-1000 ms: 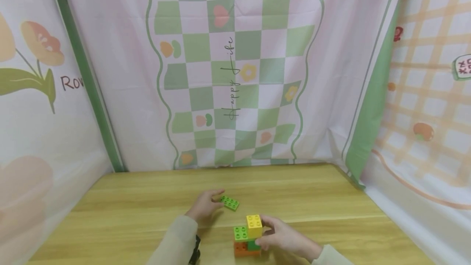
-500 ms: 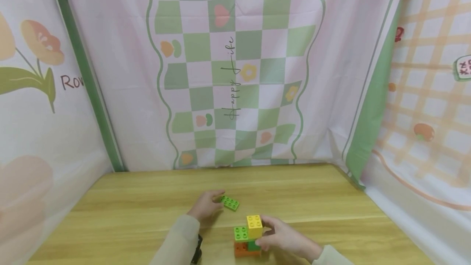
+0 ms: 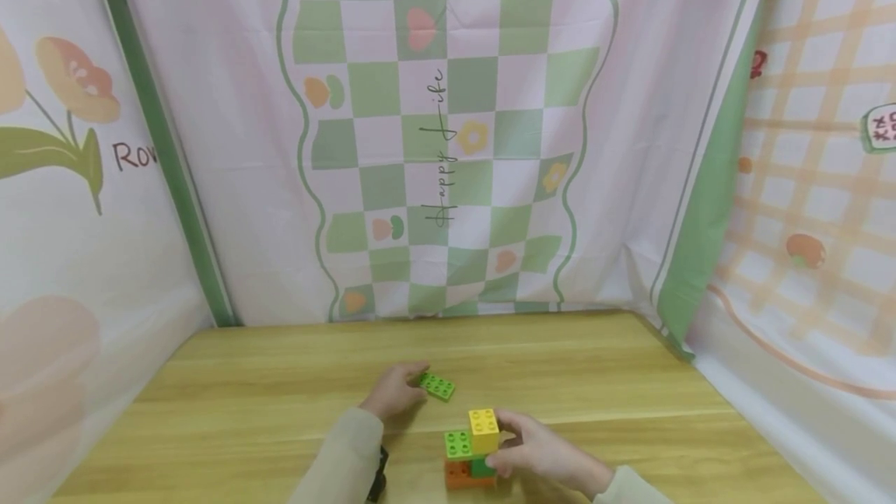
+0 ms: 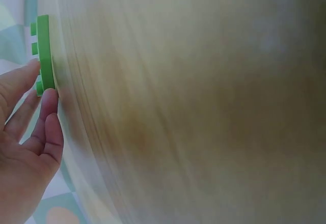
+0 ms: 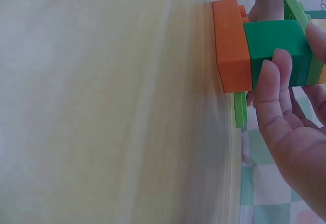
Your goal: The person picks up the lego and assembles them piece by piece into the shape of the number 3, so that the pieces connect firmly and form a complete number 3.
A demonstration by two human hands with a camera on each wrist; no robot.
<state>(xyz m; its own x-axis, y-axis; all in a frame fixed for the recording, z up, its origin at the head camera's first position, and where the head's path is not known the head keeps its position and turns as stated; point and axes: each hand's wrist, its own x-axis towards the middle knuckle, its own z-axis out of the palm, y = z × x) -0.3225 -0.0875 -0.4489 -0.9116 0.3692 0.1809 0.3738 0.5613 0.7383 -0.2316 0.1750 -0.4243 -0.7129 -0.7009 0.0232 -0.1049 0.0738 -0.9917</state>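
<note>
A light green flat toy brick with studs lies on the table, and my left hand pinches its near-left end between the fingertips. In the left wrist view the same flat brick stands on edge, fingers at its lower end. My right hand grips a small stack from its right side. That stack has an orange brick at the bottom and a dark green brick over it. Above these sit another light green flat brick and a yellow brick on top.
The wood-grain table carries the bricks. A checked green and white cloth hangs behind its far edge, with patterned cloth at the right. A black strap shows by the left sleeve.
My left hand and forearm have shifted very slightly to the right at the flat green brick. The right hand and the stack have stayed in place.
</note>
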